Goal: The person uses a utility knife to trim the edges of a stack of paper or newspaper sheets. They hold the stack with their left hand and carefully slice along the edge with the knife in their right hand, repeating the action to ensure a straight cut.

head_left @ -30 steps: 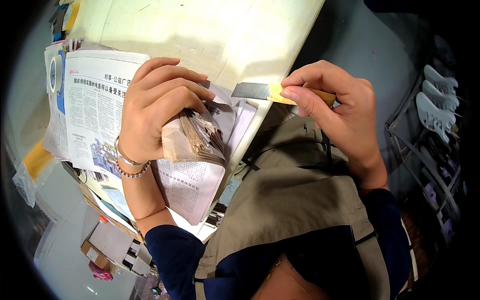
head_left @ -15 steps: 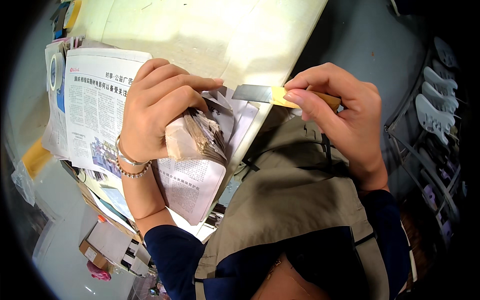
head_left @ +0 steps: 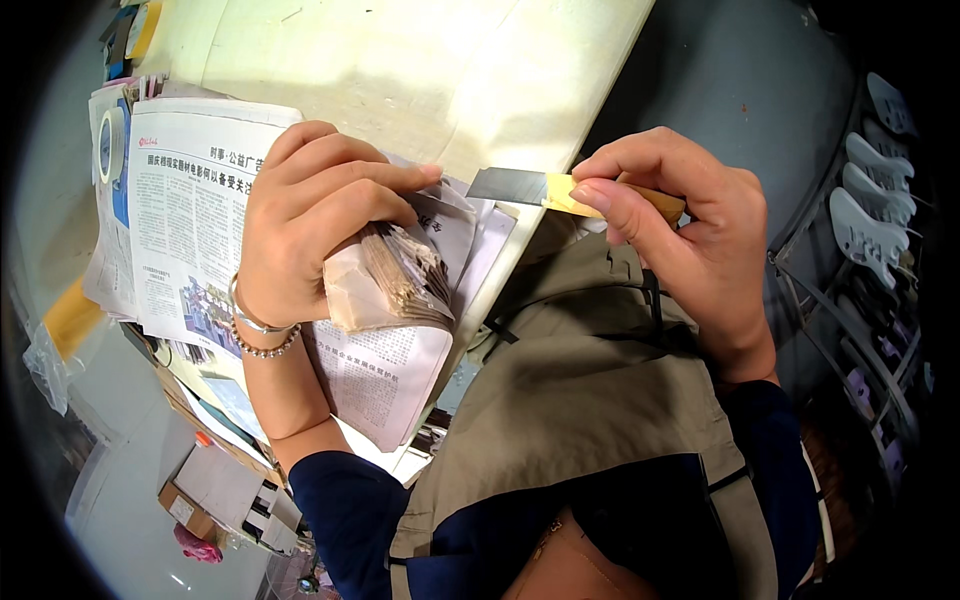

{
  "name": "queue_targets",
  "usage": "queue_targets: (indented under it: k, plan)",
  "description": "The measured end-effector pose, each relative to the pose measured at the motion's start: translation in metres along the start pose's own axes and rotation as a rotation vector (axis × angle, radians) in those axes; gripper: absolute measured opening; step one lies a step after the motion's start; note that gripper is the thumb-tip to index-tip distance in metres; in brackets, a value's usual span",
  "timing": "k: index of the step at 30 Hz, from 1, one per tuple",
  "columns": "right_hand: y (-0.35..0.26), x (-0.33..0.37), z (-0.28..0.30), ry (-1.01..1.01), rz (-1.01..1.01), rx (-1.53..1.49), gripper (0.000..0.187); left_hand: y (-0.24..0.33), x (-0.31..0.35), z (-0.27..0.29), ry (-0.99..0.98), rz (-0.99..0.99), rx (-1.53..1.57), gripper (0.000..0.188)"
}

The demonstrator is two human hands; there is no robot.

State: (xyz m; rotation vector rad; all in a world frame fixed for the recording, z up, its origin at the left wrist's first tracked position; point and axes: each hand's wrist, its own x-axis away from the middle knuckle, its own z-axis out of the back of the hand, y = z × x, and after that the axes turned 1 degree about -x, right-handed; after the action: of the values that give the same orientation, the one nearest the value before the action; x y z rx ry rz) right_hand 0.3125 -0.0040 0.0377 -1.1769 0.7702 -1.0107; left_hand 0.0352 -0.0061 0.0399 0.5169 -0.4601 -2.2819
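My left hand (head_left: 325, 215) is closed around a folded wad of paper (head_left: 395, 275). The wad has a pale outer wrap, and its crumpled brown layered edges face me. It lies over the newspapers (head_left: 375, 375) near the table's edge. In my right hand (head_left: 685, 215) is a scraper (head_left: 510, 185) with a flat grey metal blade, yellow wrapping at its neck and a brown handle. Thumb and fingers pinch it at the wrapped part. The blade points left toward the wad, and its tip is close to the paper's edge by my left fingertips.
A stack of newspapers (head_left: 190, 200) lies left of my left hand, with a roll of tape (head_left: 110, 140) on it. The pale table (head_left: 430, 75) stretches away ahead. White shaped pieces (head_left: 865, 235) sit on a metal rack at right. A cardboard box (head_left: 190, 512) stands lower left.
The wad has tilted slightly in my left hand, and its paper flap has spread toward the blade. The scraper has shifted only a little to the right.
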Motion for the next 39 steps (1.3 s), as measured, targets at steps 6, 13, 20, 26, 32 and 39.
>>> queue_targets:
  k: [6,13,20,26,32,39]
  plan:
    - [-0.001,-0.001,0.0,0.0,0.009,0.024,0.005,-0.001,0.001,0.002,-0.013,0.001,0.025,0.028]
    - [-0.003,-0.012,0.004,-0.103,0.018,0.096,0.006,0.0,-0.001,0.001,-0.008,-0.017,0.006,0.028]
    - [-0.01,-0.03,0.007,-0.189,0.162,0.214,0.009,0.0,-0.001,0.0,0.002,-0.031,-0.008,0.029]
    - [-0.01,-0.047,0.01,-0.271,0.27,0.361,0.014,-0.001,-0.002,-0.002,0.004,-0.039,-0.016,0.028]
    - [-0.062,-0.11,0.013,-0.706,-0.245,0.47,0.019,-0.002,-0.008,-0.007,-0.022,-0.033,0.008,0.027]
    - [-0.023,-0.133,0.015,-0.888,-0.279,0.348,0.022,-0.002,-0.01,-0.01,-0.026,-0.01,0.065,0.025]
